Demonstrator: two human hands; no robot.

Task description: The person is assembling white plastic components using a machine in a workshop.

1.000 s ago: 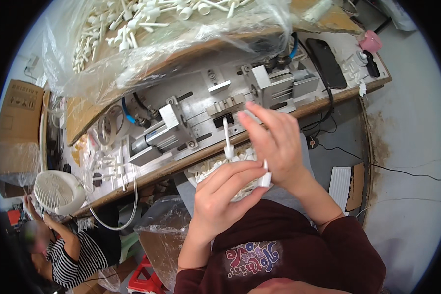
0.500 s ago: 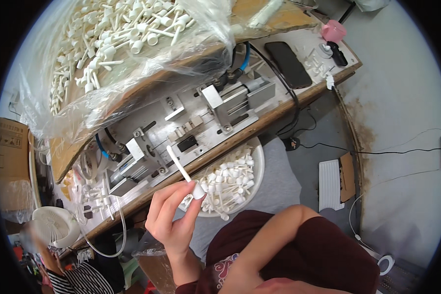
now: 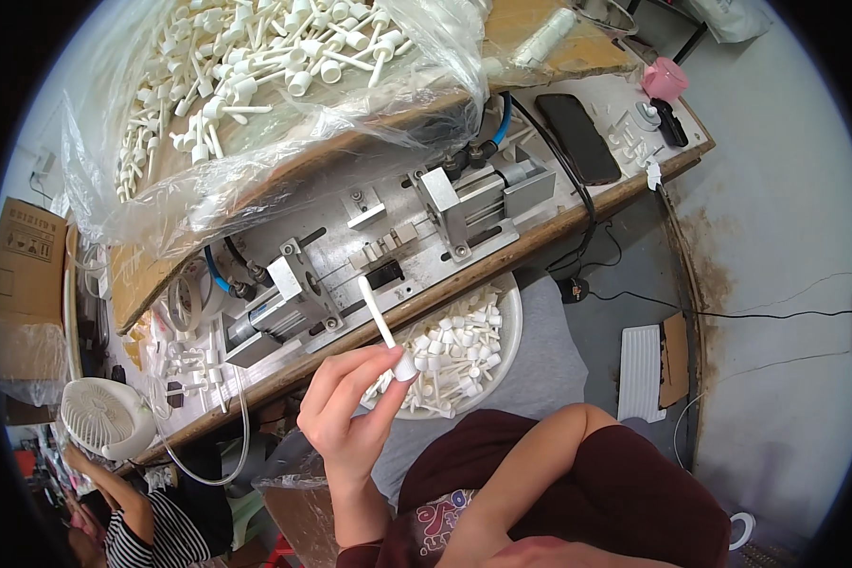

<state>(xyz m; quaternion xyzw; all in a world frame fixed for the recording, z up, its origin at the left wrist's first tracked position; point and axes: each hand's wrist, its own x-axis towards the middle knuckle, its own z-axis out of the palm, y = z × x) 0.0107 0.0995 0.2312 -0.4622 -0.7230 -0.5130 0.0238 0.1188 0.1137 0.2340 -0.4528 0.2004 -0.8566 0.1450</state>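
Between the thumb and fingers of my left hand (image 3: pixel 350 407) is a white plastic cap with a long thin stem (image 3: pixel 379 312). Its wide cap end sits in the pinch, and the stem points up and away, toward the metal fixture (image 3: pixel 385 244) on the bench. Below and just right of this hand, a white round basin (image 3: pixel 515 331) holds many similar white stemmed caps (image 3: pixel 454 355). My right forearm (image 3: pixel 530 450) is bent back toward my body, and its hand lies outside the picture.
Two metal cylinder units (image 3: pixel 289 293) flank the fixture, with blue and black hoses. A plastic-lined cardboard sheet (image 3: pixel 350 123) bears heaped white pieces (image 3: pixel 246 57). A phone (image 3: pixel 577 137), pink cup (image 3: pixel 665 79) and white fan (image 3: pixel 107 417) stand around. A co-worker's striped sleeve (image 3: pixel 133 541) shows lower left.
The view has shifted, so the bench sits further right in the picture. My left hand still grips the stemmed cap. The co-worker's arm by the fan has moved lower.
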